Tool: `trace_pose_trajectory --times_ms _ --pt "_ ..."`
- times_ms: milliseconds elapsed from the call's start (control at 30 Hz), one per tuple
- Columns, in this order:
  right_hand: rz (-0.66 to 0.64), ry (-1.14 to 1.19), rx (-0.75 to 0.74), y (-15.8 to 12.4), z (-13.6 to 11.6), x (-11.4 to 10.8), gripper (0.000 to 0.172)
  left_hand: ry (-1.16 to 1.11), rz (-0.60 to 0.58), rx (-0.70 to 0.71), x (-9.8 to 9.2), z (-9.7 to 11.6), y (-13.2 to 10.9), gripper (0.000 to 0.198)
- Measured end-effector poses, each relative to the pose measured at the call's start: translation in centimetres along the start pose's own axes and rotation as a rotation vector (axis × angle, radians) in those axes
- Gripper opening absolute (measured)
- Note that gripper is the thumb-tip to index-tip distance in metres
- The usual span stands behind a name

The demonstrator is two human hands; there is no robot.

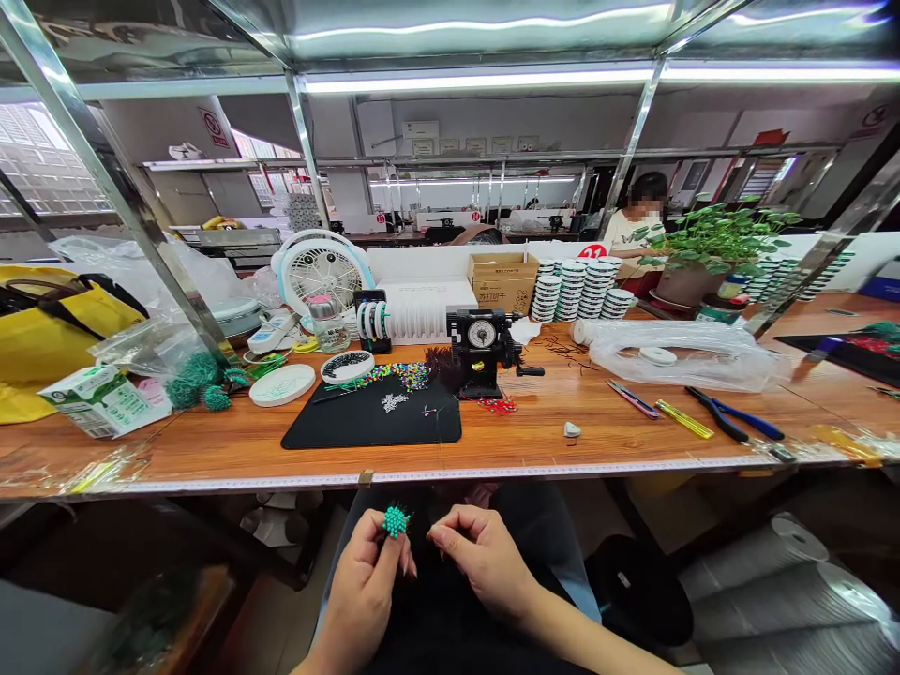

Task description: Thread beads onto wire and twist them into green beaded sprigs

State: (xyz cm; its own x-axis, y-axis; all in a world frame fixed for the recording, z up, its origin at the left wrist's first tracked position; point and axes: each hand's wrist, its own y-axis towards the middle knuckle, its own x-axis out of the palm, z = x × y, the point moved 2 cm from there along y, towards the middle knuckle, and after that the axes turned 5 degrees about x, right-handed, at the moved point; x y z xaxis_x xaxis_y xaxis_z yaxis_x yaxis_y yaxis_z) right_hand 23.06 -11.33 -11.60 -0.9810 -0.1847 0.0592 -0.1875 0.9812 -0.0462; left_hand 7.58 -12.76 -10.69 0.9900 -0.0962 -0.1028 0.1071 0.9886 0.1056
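Note:
Over my lap, just below the table's front edge, my left hand (371, 581) pinches a small cluster of turquoise beads (396, 521) between thumb and fingers. Dark thin ends stick out around the cluster. To its right, my right hand (485, 553) is closed in a pinch, its fingertips a short gap away from the beads. Whatever sits between those fingertips is too small to name. On the table ahead lies a black mat (380, 422) with colourful beads (412, 376), a small pile of silvery pieces (395, 402) and a fine thread.
A black hand-cranked winder (484, 352) with a dial stands behind the mat. To the right lie pliers (731, 417), a yellow cutter (683, 419) and tweezers (633, 398). Round white dishes (282, 384), a fan (323, 272) and stacked spools (573, 289) stand farther back. A person sits across.

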Motion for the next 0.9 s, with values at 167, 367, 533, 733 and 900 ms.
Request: trace_pose_trajectory --times_ms 167,367,533,733,900 --pt "0.000 -0.042 0.032 -0.2 -0.3 0.3 0.016 0.151 0.023 0.044 -0.4 0.2 -0.1 0.017" --pt "-0.073 -0.022 0.139 -0.4 -0.4 0.5 0.037 0.180 0.009 -0.090 -0.8 0.8 0.7 0.021" --pt "-0.007 -0.279 -0.150 -0.8 -1.2 -0.3 0.010 0.240 -0.056 -0.058 -0.7 1.0 0.7 0.021" --pt "0.082 -0.521 -0.335 -0.8 -4.2 -4.4 0.016 0.276 0.129 -0.052 -4.5 0.9 2.4 0.030" --pt "0.309 -0.667 -0.423 1.3 -6.2 -9.7 0.019 0.337 0.318 -0.052 -8.0 1.6 4.7 0.040"
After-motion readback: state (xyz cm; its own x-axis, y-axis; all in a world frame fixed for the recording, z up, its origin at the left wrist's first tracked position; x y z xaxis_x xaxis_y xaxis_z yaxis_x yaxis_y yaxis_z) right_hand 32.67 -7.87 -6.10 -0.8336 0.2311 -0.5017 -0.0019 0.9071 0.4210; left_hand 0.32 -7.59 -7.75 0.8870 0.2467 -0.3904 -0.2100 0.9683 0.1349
